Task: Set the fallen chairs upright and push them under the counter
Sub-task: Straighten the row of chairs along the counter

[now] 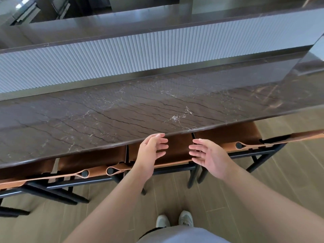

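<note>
Between both open hands — left hand (151, 151), right hand (206, 156) — the middle chair (177, 151), untouched.

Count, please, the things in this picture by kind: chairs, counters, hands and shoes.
Chairs: 4 (far left, second, middle, right), all upright under the counter
Counter: 1
Hands: 2, left hand, right hand, both empty
Shoes: 2
Total: 9

Both bare arms reach forward side by side. The left hand (150, 151) and right hand (208, 156) hover apart, palms facing each other, fingers loosely spread, gripping nothing.
</note>
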Demonstrator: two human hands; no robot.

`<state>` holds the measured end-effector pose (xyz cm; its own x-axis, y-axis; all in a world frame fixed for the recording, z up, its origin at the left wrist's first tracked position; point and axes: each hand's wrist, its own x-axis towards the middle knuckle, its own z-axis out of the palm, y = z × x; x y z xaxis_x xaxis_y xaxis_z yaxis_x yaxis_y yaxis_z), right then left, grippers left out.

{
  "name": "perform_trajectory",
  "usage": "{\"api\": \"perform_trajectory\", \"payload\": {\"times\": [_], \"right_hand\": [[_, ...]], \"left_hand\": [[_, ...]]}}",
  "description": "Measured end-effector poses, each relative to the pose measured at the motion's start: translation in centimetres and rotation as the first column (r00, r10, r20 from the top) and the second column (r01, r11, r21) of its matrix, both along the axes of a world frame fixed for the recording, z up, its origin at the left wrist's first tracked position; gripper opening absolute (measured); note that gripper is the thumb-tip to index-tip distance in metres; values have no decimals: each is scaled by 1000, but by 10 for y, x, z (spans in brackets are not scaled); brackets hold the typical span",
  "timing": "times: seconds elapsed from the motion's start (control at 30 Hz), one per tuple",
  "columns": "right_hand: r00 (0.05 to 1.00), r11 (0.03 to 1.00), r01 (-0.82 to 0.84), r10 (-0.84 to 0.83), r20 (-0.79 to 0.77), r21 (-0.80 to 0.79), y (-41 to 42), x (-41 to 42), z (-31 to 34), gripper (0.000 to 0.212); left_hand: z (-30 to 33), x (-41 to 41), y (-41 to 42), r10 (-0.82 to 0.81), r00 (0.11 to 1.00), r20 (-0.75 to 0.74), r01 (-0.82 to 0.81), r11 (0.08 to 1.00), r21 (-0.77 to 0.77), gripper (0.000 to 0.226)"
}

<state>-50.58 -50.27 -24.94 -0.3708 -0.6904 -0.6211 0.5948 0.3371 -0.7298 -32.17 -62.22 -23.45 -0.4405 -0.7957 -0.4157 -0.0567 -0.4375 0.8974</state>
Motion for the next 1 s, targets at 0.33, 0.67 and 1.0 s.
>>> {"api": "perform_trajectory", "payload": {"times": [0.33,0.67,1.0], "right_hand": [[990,993,120,-120,-76,-8,16,-7,15,28],[983,985,174,-175,-62,-14,40,-53,24,26],[986,986,163,-163,-22,22,110,-220,14,19]], "left_hand": [[-11,-7,-9,-128,992,-5,128,991,33,24],[-6,-61,27,-184,983,-2,184,983,-5,23],[-16,-197,115,-81,993,81,82,997,-6,20]]}}
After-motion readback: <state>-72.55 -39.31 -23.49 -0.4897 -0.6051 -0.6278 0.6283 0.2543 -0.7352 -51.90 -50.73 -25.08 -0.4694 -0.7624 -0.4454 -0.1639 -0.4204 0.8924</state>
